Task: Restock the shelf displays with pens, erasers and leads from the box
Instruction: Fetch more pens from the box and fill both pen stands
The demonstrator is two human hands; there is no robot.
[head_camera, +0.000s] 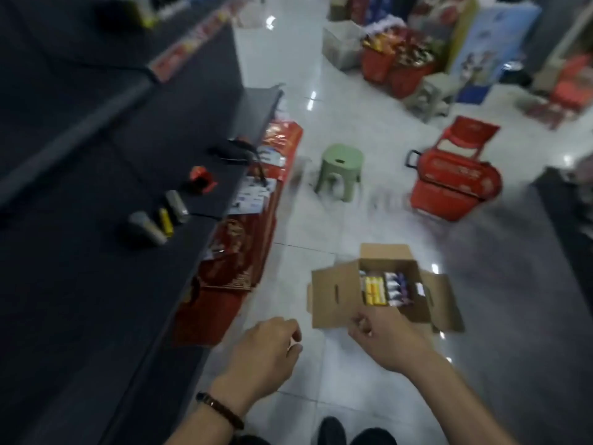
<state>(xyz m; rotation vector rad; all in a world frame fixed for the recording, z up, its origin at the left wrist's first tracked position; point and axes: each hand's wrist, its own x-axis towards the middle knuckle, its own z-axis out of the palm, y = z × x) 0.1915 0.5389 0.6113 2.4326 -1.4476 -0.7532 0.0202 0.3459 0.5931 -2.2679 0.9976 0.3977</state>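
I see a corrugated cardboard box (385,290), flaps spread, on glossy floor tiles (353,123); yellow packs (374,290) lie lengthwise away from me. Right hand (385,335) and left hand (266,351): grip curled, contents indiscernible.

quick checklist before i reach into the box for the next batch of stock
1. Box flaps open: ok, all four are folded out and the packs show.
2. Stock left inside: ok, yellow packs and purple-and-white packs sit upright in it.
3. Right hand free to grab: cannot tell, the fingers are curled at the box's near edge and blurred.
4. Left hand free: cannot tell, loosely curled over the floor, something pale may sit at the fingertips.
5. Room on the shelf: ok, only a few small items lie on the dark surface.
6. Floor path to the shelf: not ok, red bags lean along its base.
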